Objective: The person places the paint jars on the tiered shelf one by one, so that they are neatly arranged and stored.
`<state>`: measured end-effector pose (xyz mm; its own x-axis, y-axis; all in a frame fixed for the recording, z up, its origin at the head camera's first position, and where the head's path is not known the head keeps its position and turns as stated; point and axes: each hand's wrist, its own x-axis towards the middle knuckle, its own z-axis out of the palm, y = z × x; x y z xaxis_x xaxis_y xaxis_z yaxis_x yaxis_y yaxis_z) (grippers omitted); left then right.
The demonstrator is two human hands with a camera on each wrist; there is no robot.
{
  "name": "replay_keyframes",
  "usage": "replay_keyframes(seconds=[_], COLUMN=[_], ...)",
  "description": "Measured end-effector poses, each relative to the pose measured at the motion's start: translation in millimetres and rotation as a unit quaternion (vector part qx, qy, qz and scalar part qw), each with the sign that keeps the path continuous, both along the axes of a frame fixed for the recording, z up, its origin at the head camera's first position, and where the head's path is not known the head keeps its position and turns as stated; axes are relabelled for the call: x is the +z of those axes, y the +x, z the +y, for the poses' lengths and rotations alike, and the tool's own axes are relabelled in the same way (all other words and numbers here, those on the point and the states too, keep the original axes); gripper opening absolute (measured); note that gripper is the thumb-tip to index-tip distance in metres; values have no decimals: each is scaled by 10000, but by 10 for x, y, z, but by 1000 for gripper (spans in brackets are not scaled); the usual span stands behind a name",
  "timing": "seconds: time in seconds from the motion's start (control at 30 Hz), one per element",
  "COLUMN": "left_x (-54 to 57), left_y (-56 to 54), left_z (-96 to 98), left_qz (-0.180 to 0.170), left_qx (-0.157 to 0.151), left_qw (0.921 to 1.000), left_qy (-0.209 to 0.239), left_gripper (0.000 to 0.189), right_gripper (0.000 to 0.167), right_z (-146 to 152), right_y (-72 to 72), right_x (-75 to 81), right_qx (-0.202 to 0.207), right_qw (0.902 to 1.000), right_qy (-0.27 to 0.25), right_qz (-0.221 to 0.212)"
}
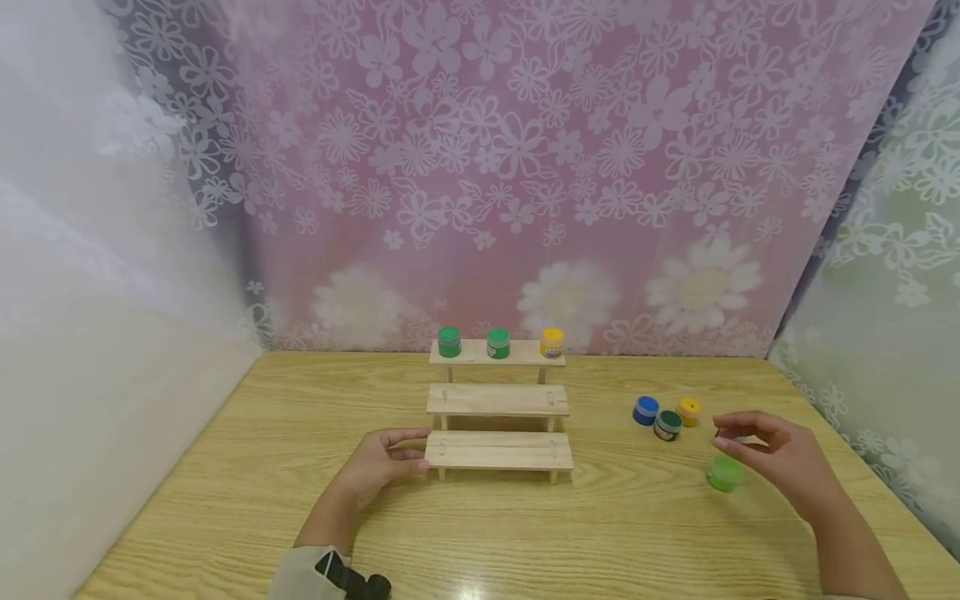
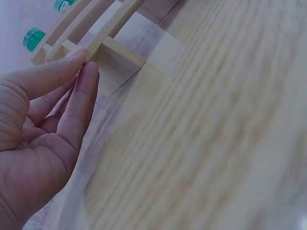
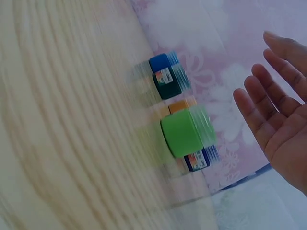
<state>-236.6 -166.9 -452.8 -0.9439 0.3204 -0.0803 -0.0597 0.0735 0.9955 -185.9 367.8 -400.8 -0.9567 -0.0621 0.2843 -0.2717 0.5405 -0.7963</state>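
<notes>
My left hand (image 1: 382,465) pinches the left end of the bottom step of a three-tier wooden stand (image 1: 498,450), thumb and index fingertip at the board's corner in the left wrist view. My right hand (image 1: 776,458) hovers over the right of the table, holding nothing, fingers loosely bent and apart. Nearest to it is a light green paint jar (image 1: 725,473), upright on the table. Partly hidden behind the hand in the head view, a dark blue jar (image 3: 196,161) shows in the right wrist view.
Left of the right hand cluster a blue jar (image 1: 646,410), a dark green jar (image 1: 668,426) and a yellow jar (image 1: 688,411). Two green jars (image 1: 498,343) and another yellow jar (image 1: 552,342) stand on the top tier. Floral curtains (image 1: 525,167) surround the wooden table (image 1: 600,533).
</notes>
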Motion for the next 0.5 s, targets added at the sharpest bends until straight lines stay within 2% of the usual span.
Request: replay_keyframes(seconds=[0.3,0.5], left_x=[-8,-11], left_y=[-4,-15], left_z=[-5,-12], left_qz=[-8,22], left_qx=[5,-55], left_qw=[10000,9999], left_qy=[26,99], left_gripper=[59,59], right_gripper=[30,35], right_z=[146,211], right_y=[-32,-41], right_x=[-80,-106], right_qx=[122,228], right_qw=[9980,9946], right_qy=[271,131], right_qz=[-566,-1007])
